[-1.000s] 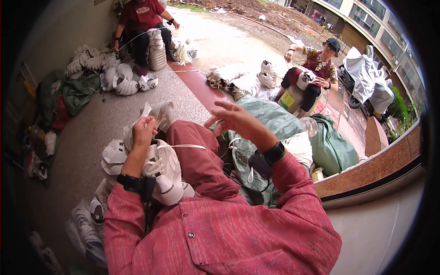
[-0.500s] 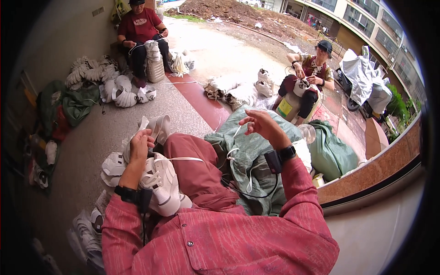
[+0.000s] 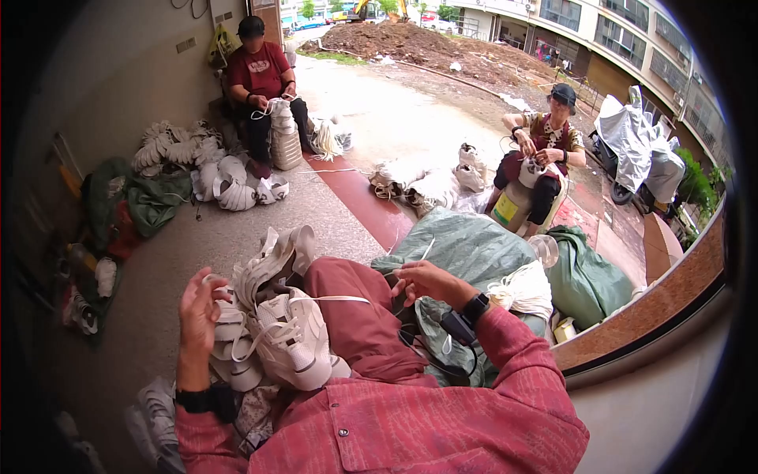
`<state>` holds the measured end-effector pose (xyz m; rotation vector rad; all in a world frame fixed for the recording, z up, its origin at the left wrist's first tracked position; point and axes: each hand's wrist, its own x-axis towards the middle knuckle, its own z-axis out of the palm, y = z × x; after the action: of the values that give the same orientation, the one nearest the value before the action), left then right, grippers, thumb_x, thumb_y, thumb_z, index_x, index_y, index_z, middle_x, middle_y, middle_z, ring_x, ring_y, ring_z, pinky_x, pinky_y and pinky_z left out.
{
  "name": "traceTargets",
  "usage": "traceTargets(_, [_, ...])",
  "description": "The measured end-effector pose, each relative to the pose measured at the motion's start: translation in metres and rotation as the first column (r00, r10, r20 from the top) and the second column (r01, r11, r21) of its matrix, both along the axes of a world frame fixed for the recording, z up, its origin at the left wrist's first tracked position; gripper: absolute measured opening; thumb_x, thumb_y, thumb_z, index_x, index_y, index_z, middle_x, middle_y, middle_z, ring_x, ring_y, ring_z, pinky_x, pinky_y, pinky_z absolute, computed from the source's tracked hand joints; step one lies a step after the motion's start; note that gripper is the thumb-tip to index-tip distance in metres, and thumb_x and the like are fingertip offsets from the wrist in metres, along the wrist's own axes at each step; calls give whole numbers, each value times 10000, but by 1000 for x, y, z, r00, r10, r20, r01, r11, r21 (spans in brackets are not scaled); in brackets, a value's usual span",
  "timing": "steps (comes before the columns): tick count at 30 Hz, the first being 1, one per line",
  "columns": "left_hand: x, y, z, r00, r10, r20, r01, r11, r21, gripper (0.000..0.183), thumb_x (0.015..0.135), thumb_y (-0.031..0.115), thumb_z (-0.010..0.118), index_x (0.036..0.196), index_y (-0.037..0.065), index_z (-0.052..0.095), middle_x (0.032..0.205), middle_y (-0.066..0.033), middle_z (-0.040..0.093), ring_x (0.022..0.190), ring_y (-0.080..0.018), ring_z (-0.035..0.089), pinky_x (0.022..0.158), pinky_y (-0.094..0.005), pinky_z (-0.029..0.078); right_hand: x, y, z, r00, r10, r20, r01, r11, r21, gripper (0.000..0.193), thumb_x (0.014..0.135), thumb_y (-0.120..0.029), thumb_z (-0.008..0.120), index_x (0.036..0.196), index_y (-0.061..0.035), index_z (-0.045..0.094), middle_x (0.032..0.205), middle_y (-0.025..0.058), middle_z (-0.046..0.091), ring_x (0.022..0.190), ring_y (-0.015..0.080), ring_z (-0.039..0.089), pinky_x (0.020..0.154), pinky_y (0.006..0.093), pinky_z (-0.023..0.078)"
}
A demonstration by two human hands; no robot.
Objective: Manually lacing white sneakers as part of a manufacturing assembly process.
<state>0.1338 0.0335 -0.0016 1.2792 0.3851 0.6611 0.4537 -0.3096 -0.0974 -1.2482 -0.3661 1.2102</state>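
A white sneaker rests on my lap with its toe toward me. Its pale lace stretches right across my red trousers, and another stretch loops left toward my left hand. The left fingers are curled, with white lace at their tips. My right hand hovers over the green sack, fingers bent but apart, and I make out nothing held in them. More white shoes are bunched just beyond the sneaker, and others lie partly hidden behind my left hand.
A green sack lies to my right, with a bundle of white laces on it. Two people sit ahead, a person in red and a person in a cap, both handling shoes. Shoe piles lie on the floor.
My left hand has moved left and down, away from the shoes. My right hand has come lower and nearer my knees. The view has tilted up slightly.
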Motion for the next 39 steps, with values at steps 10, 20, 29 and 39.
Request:
traceTargets(10, [-189,65,-11,879,430,207,-443,896,21,440,993,232,529,1398,84,441,1242,-41,596,811,-28,570,462,-137,352,47,-12,65,906,-355,233,239,880,410,918,923,-369,596,1493,36,1,1434,182,397,1318,261,389,1058,424,353])
traceTargets(20, [-273,101,-50,778,529,339,-555,832,-25,466,1008,155,460,1437,9,354,1423,-59,453,960,-79,540,637,-203,410,103,-34,97,822,-565,76,441,715,543,983,925,-651,396,1502,7,-53,1598,156,-18,1482,226,-16,1182,367,50])
traceTargets(29, [-300,121,-56,736,374,564,-334,926,-178,503,1000,26,413,1466,-38,233,1505,-109,357,1177,-155,516,755,-260,425,95,-41,66,839,-532,112,410,754,513,1006,911,-686,374,1502,11,-47,1597,160,-19,1481,230,-17,1182,365,49])
traceTargets(39, [-322,114,-38,718,299,629,-243,954,-176,549,1019,61,384,1500,-12,129,1480,-99,396,1154,-147,520,719,-245,400,69,-27,39,904,-427,-21,378,774,508,972,913,-663,404,1505,14,34,1593,151,68,1475,234,74,1188,373,100])
